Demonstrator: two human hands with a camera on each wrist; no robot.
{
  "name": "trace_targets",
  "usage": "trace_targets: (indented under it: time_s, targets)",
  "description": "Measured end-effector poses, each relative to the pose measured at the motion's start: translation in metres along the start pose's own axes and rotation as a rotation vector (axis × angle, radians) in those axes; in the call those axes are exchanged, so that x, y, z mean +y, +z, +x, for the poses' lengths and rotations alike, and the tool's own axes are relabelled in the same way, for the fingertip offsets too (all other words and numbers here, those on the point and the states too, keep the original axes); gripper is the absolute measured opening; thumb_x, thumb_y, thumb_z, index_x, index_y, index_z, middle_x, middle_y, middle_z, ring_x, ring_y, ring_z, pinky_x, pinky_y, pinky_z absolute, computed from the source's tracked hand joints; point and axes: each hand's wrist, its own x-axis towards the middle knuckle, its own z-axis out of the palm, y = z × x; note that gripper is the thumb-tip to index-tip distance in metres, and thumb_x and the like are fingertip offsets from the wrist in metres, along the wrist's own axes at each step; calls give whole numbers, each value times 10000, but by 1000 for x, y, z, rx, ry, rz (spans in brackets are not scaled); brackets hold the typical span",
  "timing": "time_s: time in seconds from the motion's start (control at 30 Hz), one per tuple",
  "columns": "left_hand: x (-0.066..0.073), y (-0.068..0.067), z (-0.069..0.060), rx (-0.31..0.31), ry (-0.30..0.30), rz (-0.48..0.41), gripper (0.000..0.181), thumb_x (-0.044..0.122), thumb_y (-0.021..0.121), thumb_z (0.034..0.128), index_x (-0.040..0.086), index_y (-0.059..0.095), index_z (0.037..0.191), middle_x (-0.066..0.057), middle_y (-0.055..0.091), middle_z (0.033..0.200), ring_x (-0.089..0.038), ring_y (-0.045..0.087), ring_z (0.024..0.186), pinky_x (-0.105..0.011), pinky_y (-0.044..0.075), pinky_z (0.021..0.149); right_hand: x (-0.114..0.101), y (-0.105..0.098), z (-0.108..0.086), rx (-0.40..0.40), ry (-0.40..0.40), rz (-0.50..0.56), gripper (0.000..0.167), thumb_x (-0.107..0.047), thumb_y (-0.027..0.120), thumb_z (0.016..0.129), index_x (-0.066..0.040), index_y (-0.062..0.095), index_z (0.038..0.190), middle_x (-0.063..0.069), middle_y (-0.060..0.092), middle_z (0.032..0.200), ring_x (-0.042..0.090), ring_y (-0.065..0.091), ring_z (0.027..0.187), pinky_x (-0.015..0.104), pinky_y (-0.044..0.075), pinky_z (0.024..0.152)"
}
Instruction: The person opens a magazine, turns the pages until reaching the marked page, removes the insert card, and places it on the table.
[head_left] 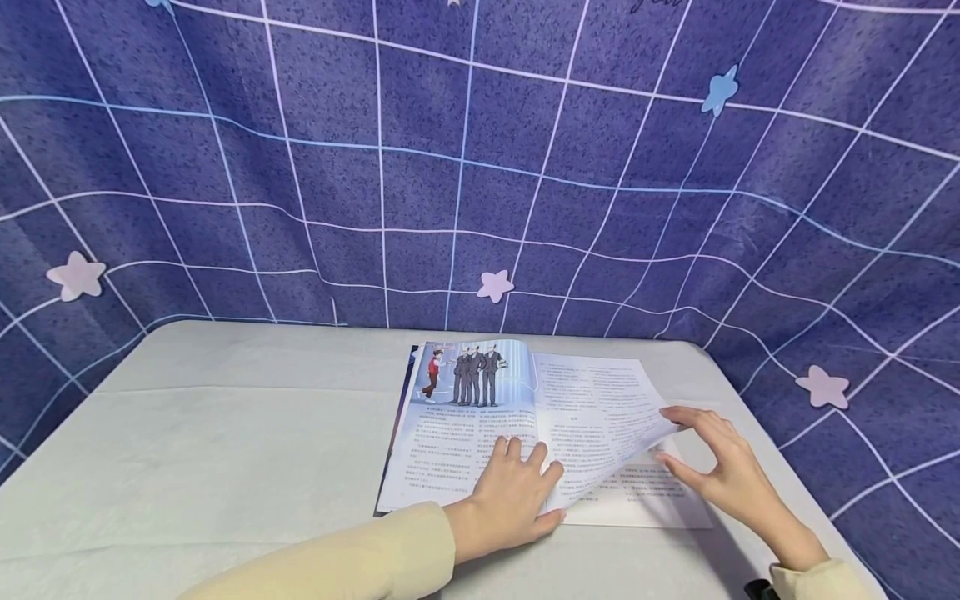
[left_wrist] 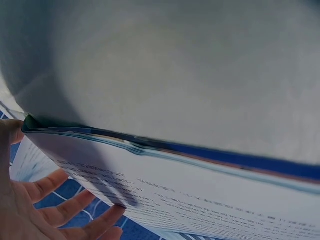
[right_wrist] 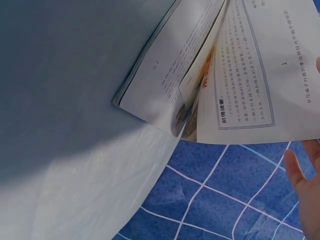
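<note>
An open magazine [head_left: 442, 450] lies on the table, its left page showing a cartoon of suited figures above columns of text. My left hand [head_left: 510, 496] rests near its centre fold with spread fingers, the thumb by the lower edge. In the left wrist view, the fingertips of that left hand [left_wrist: 65, 210] touch the printed page. A lifted leaf [head_left: 607, 425] curves up on the right side, over another printed page [head_left: 660, 496]. My right hand [head_left: 731, 467] is at its raised outer edge, index finger touching the paper and thumb apart below. In the right wrist view, only part of the right hand [right_wrist: 307, 190] shows beside the leaf.
A pale cloth covers the table [head_left: 225, 442], which extends left of the magazine. Behind and to the right hangs a blue gridded curtain [head_left: 420, 192] with star shapes. The table's right edge [head_left: 757, 408] runs close to my right hand.
</note>
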Motion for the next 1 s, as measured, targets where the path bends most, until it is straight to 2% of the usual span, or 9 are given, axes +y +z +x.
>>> trace_targets:
  time_s: [0.13, 0.3, 0.47, 0.7, 0.9, 1.0]
  targets:
    - [0, -1, 0, -16, -4, -2, 562, 660, 360, 842, 245, 493, 1199, -38, 566, 1167, -299, 568, 990, -463, 413, 838, 1, 0, 0, 12, 5, -7, 576, -423, 662, 787, 29, 591, 1137, 148, 620, 1078, 62, 501, 1065, 131, 292, 985]
    - [0, -1, -1, -30, -4, -4, 568, 654, 360, 848, 247, 487, 1223, -46, 561, 1199, -312, 564, 1030, -471, 434, 818, 1, -1, 1, 8, 21, -20, 666, -492, 604, 811, 51, 542, 1191, 205, 564, 1170, 76, 438, 1200, 159, 257, 1046]
    - [0, -1, -1, -9, -9, -5, 556, 648, 370, 846, 242, 499, 1203, -40, 563, 1168, -297, 559, 1007, -448, 427, 790, 2, -2, 1, -1, 41, -17, 677, -418, 690, 763, 49, 515, 1221, 210, 533, 1215, 70, 406, 1235, 152, 246, 1051]
    - [-1, 2, -2, 37, -15, -13, 547, 642, 389, 836, 232, 509, 1178, -41, 558, 1143, -286, 531, 1002, -440, 411, 785, 0, -2, 1, -10, 47, -7, 683, -369, 714, 755, 55, 492, 1241, 206, 513, 1243, 39, 429, 1169, 107, 266, 1003]
    - [-1, 3, -2, 86, -16, -34, 542, 622, 434, 821, 218, 505, 1176, -44, 565, 1111, -275, 526, 997, -434, 411, 800, -1, -2, -2, -87, 113, -37, 730, -73, 777, 605, 40, 479, 1262, 189, 503, 1254, 9, 391, 1186, 105, 241, 1015]
    - [-1, 3, -3, 104, -18, -37, 567, 603, 445, 822, 211, 485, 1228, -49, 567, 1125, -278, 527, 999, -425, 411, 810, -2, -1, -4, -135, 150, -52, 750, -32, 774, 588, 22, 473, 1273, 172, 504, 1254, -2, 375, 1189, 105, 223, 1025]
